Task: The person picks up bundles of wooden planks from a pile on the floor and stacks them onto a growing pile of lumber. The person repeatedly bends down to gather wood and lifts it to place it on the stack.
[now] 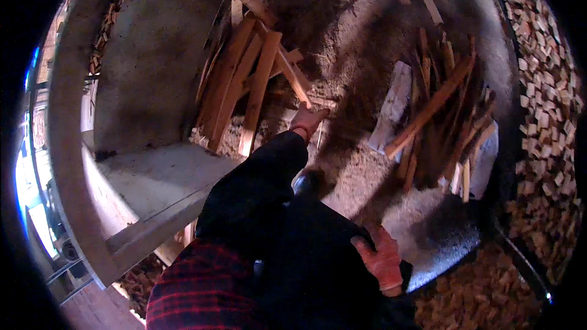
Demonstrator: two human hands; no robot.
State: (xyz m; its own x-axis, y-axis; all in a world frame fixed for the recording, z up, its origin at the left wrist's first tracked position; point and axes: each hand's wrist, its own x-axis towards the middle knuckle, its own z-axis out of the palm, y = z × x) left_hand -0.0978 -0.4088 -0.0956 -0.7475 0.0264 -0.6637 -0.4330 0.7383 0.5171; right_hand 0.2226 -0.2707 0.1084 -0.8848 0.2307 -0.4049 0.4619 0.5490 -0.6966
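Note:
My left hand, in a reddish work glove, is stretched forward at the lower end of a narrow wooden plank. Its thumb and a finger are spread by the plank's end; whether they touch it I cannot tell. Just left of it several brown boards lean at a slant against a grey panel. My right hand, in an orange-red glove, lies on my dark-clad leg with its fingers extended and holds nothing.
Right of centre stands a loose pile of thin wood strips, with a pale weathered slab at its side. Stacked split firewood lines the far right. A grey box-like panel structure rises on the left. Debris covers the ground.

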